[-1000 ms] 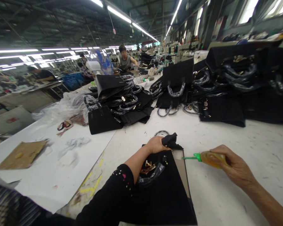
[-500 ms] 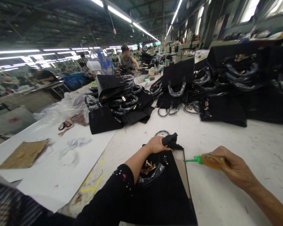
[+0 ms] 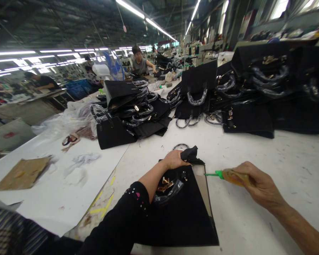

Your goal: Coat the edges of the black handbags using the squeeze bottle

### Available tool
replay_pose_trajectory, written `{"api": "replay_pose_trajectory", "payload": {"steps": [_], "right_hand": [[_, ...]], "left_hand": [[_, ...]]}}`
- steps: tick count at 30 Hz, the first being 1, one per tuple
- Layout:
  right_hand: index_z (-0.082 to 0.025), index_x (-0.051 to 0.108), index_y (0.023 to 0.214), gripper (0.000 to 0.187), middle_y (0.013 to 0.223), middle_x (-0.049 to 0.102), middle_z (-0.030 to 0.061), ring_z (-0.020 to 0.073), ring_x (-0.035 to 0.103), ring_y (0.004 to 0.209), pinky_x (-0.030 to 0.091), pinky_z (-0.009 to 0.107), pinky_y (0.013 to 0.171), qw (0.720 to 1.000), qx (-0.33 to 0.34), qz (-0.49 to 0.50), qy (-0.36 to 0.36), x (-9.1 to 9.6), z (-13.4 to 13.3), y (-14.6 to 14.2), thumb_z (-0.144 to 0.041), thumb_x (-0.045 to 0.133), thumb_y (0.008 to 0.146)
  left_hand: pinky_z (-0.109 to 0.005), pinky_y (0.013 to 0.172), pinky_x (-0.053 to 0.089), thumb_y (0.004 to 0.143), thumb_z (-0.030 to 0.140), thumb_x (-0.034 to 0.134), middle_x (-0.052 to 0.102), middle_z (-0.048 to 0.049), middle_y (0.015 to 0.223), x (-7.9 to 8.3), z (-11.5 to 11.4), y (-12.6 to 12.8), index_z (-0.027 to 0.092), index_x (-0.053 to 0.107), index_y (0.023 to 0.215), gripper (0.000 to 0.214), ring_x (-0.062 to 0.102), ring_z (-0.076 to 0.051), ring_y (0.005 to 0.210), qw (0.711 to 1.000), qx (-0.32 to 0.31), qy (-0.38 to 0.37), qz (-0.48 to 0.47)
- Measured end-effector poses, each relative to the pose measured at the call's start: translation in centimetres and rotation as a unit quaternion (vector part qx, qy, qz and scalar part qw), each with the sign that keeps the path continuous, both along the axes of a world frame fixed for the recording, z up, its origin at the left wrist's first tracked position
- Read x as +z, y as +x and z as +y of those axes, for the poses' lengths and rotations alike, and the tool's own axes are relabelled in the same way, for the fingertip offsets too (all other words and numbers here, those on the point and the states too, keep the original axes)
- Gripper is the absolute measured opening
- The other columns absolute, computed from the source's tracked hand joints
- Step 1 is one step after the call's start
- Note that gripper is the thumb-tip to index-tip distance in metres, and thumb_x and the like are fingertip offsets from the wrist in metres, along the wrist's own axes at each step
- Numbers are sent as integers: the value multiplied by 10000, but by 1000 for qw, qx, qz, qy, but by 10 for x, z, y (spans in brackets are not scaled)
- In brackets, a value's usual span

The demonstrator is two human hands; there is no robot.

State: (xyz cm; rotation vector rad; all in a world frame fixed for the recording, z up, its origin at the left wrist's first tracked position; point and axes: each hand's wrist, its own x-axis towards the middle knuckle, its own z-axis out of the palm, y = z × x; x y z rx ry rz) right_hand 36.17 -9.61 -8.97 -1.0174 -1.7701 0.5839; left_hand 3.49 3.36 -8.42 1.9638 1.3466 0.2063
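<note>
A black handbag [image 3: 172, 219] lies flat on the white table in front of me, with gold hardware and a plastic-wrapped handle on its face. My left hand [image 3: 174, 160] is closed on its top end, gripping a bunched black flap [image 3: 190, 154]; the fingertips are partly hidden. Along the bag's right side a grey-beige strip [image 3: 202, 186] is exposed. My right hand [image 3: 260, 182] is wrapped round a squeeze bottle [image 3: 235, 176] of amber liquid. Its thin green nozzle [image 3: 214, 174] points left, the tip at the strip's right edge near the top corner.
Several black handbags are piled at the back left [image 3: 114, 132] and along the back right [image 3: 247, 118]. Clear plastic wrap [image 3: 66, 118] and a brown cardboard piece [image 3: 22, 173] lie left. Beyond stand a blue fan [image 3: 114, 67] and a seated person [image 3: 140, 65].
The view has shifted slightly, and the bag's lower edge now shows. The nozzle tip stays by the bag's right edge, slightly closer to the top corner. Both hands keep their holds.
</note>
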Motion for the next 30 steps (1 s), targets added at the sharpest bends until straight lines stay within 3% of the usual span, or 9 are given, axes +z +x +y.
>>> {"api": "replay_pose_trajectory", "payload": {"steps": [4, 10, 15, 19, 22, 30], "right_hand": [[-319, 830, 1054, 221, 835, 737, 30, 205, 723, 669, 611, 314, 577, 999, 28, -3, -24, 1, -6, -1, -474, 680, 1099], [-313, 826, 1091, 189, 887, 757, 48, 233, 748, 748, 615, 348, 639, 1000, 3, 7, -16, 0, 1, 1, -457, 705, 1087], [-316, 837, 1033, 230, 837, 728, 34, 206, 714, 672, 597, 315, 574, 998, 49, -6, -45, 3, -3, 1, -475, 682, 1094], [-319, 820, 1085, 170, 900, 754, 45, 234, 747, 767, 619, 344, 650, 999, 4, 15, -29, -3, -8, 1, -452, 715, 1080], [-298, 834, 1046, 214, 864, 744, 53, 239, 731, 729, 606, 352, 616, 999, 0, 10, -35, -5, -5, 0, -478, 721, 1070], [-284, 809, 1035, 260, 940, 764, 65, 264, 743, 820, 619, 403, 703, 998, -54, 27, -19, -9, 21, -4, -534, 741, 1046]], "left_hand": [[-302, 781, 552, 718, 462, 935, 799, 1, 866, 0, 0, -1, 226, 812, 946, 350, 752, -265, 902, 1000, 0, -1, -7], [-305, 788, 559, 715, 474, 926, 800, 0, 866, 1, -1, -1, 228, 815, 938, 350, 755, -269, 912, 1000, 2, -2, -12], [-301, 776, 548, 715, 477, 923, 798, -5, 871, -2, 0, -1, 217, 813, 947, 365, 744, -262, 906, 1000, -2, -1, -16], [-303, 778, 535, 718, 474, 913, 792, -14, 871, -5, 2, -2, 209, 814, 963, 374, 737, -267, 915, 1000, -3, -1, -16], [-301, 772, 535, 726, 480, 907, 795, -17, 881, -6, 2, -2, 212, 813, 964, 370, 737, -268, 919, 1000, -4, -4, -18], [-288, 773, 541, 733, 446, 908, 799, -5, 882, -2, 0, -1, 215, 810, 955, 335, 746, -260, 927, 1000, -7, -7, -24]]}}
